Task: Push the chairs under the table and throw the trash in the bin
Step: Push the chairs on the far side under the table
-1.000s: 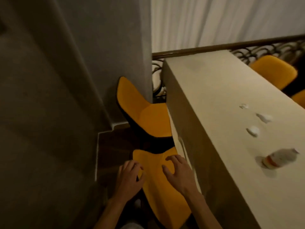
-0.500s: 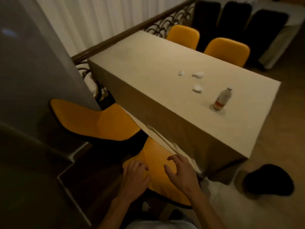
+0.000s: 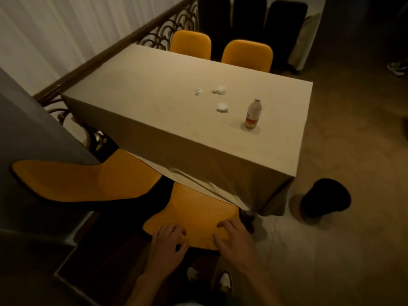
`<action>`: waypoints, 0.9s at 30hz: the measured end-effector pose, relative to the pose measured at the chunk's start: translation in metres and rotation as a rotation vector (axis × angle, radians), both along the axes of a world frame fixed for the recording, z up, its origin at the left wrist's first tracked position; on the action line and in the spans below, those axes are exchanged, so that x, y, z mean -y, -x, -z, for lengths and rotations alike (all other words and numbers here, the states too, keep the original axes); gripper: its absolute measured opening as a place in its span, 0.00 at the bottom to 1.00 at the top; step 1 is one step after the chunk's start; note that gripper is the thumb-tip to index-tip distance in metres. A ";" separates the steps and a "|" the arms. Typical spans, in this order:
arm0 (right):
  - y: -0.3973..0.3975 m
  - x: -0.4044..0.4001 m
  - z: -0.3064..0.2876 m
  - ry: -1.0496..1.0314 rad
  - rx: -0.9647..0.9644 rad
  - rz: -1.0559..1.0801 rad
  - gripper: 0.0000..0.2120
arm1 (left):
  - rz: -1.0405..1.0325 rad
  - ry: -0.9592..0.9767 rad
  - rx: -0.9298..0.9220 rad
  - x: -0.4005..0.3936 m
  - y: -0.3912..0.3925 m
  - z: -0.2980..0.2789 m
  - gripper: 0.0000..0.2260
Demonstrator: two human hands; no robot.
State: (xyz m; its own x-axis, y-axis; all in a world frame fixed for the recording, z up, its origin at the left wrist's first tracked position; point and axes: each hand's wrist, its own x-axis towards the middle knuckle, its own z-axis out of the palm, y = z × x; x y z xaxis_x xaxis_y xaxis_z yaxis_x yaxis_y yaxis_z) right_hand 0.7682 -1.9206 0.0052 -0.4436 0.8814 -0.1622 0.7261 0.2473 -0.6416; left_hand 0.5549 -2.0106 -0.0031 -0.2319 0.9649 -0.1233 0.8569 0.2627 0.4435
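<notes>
The near orange chair (image 3: 194, 208) stands at the table's front edge, its seat under the hanging beige tablecloth (image 3: 154, 96). My left hand (image 3: 167, 246) and my right hand (image 3: 234, 241) lie on the top of its backrest, fingers apart and lightly curled. A second orange chair (image 3: 88, 182) sits to its left, seat tucked under the cloth. On the table lie three crumpled white tissues (image 3: 221, 107) (image 3: 219, 90) (image 3: 198, 91) beside an upright plastic bottle (image 3: 252, 113). A black bin (image 3: 324, 197) stands on the floor by the table's near right corner.
Two more orange chairs (image 3: 191, 44) (image 3: 247, 54) are pushed in at the far side, with black chairs (image 3: 247, 16) behind them. A dark railing (image 3: 110, 51) runs along the left, and a grey wall column (image 3: 33, 129) crowds the left chair. Open floor lies to the right.
The view has swung right and up from the chairs to the whole table and the bin. My hands stay on the near chair's back, now spread wider apart.
</notes>
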 end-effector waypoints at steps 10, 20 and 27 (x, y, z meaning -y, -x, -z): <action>0.014 0.026 0.031 0.029 0.043 -0.065 0.15 | 0.031 0.001 -0.052 0.014 0.014 0.019 0.10; 0.021 0.057 0.049 0.025 0.216 0.098 0.24 | 0.135 0.093 -0.152 0.007 0.025 0.033 0.17; 0.026 0.057 0.045 -0.005 0.299 0.035 0.28 | 0.111 0.134 -0.191 0.017 0.032 0.031 0.18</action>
State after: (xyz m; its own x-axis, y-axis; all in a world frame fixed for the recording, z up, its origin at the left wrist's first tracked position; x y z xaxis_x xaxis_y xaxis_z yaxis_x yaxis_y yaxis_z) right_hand 0.7418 -1.9777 -0.0402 -0.3461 0.8966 -0.2764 0.8907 0.2215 -0.3969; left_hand 0.5226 -2.0276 -0.0338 -0.1569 0.9637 -0.2160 0.9487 0.2078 0.2383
